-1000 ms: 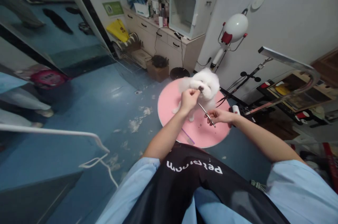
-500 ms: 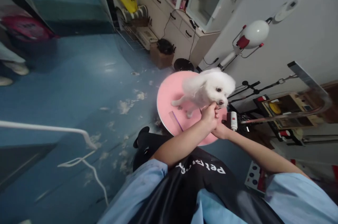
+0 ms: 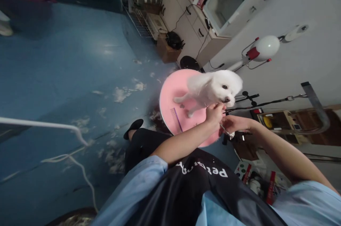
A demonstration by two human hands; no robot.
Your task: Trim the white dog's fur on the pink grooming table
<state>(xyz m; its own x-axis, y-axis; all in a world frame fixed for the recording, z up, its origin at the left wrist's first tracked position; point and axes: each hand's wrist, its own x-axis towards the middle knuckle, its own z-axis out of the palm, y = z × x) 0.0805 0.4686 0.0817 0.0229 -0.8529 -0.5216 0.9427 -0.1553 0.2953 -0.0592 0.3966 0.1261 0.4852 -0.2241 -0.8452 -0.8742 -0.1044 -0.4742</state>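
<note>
Nearest the camera hangs a black apron with white lettering (image 3: 202, 172) worn over light blue sleeves, and both bare forearms reach out from it toward the round pink grooming table (image 3: 173, 91).

The left hand (image 3: 214, 114) is closed in a pinch just under the chin of the small white fluffy dog (image 3: 213, 89), apparently gripping the fur there to steady the head. The right hand (image 3: 234, 124) sits just beside it, off the table's near right edge, curled around a pair of thin metal scissors (image 3: 225, 130); the fingers are folded about the handles, and whether the blades are parted is too small to tell.

The dog stands on the right half of the table, body toward the far edge, head out over the right rim and turned to the hands. A purple comb (image 3: 176, 119) lies flat by the near left edge, well apart from the paws.

Judged from this, the step in hand is trimming around the muzzle or chin. The next cut calls for a steady hold on the chin and blade tips kept clear of mouth and eye, since the dog can jerk.

Beyond the table, clumps of white cut fur (image 3: 121, 94) lie scattered on the blue floor. Farther off stand a white stand dryer with red fittings (image 3: 262, 48) and a beige cabinet with drawers (image 3: 191, 23) along the wall.
</note>
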